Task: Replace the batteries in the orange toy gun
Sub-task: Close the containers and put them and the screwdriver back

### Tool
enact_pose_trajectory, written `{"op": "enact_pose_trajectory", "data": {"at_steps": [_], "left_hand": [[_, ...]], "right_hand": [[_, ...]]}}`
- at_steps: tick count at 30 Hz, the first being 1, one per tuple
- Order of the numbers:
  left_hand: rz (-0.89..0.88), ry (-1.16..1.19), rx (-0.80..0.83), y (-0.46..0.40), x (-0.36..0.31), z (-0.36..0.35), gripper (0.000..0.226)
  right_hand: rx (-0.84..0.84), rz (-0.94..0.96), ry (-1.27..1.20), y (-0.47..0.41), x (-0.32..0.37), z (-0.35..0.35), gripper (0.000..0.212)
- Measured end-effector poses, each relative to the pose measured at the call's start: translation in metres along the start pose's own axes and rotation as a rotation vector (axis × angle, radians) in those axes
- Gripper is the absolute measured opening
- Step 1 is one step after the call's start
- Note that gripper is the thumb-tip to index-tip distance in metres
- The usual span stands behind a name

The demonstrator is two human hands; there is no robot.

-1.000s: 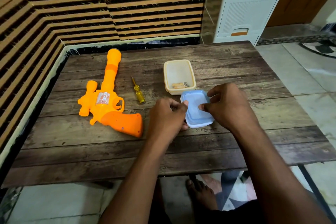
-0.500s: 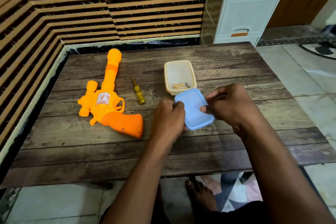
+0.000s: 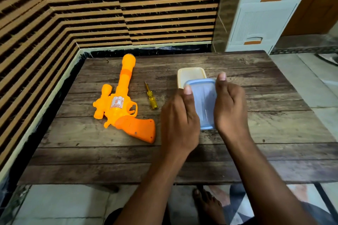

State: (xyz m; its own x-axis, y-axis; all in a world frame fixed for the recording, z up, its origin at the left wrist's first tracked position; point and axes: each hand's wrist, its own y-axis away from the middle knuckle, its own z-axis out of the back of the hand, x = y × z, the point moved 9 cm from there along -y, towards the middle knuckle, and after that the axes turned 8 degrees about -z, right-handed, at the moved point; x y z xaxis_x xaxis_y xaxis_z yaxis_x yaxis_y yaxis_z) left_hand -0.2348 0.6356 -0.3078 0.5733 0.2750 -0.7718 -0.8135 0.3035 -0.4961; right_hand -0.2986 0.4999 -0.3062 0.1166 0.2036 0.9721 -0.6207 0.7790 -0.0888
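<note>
Both hands, left hand and right hand, grip a blue container lid above the wooden surface. The orange toy gun lies untouched at left beside a yellow screwdriver, so the battery work looks barely begun.

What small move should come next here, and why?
Probably set the blue lid down on the table, clear of the cream container. Both the left hand and the right hand grip the lid, so neither can yet reach the screwdriver or the orange toy gun.
</note>
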Motion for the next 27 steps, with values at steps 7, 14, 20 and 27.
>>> {"op": "enact_pose_trajectory", "data": {"at_steps": [7,14,20,27], "left_hand": [[-0.07,-0.017,0.007,-0.005,0.004,0.011,0.041],[0.16,-0.017,0.108,-0.003,0.025,0.013,0.039],[0.129,-0.227,0.169,-0.03,0.049,0.018,0.047],[0.225,-0.82,0.394,-0.086,0.101,0.016,0.024]], "right_hand": [[-0.087,0.047,0.199,0.002,0.006,-0.013,0.061],[-0.004,0.133,0.228,0.007,0.005,-0.032,0.06],[-0.08,0.052,0.216,0.004,-0.006,-0.02,0.056],[-0.087,0.033,0.262,-0.005,-0.014,-0.019,0.05]]}}
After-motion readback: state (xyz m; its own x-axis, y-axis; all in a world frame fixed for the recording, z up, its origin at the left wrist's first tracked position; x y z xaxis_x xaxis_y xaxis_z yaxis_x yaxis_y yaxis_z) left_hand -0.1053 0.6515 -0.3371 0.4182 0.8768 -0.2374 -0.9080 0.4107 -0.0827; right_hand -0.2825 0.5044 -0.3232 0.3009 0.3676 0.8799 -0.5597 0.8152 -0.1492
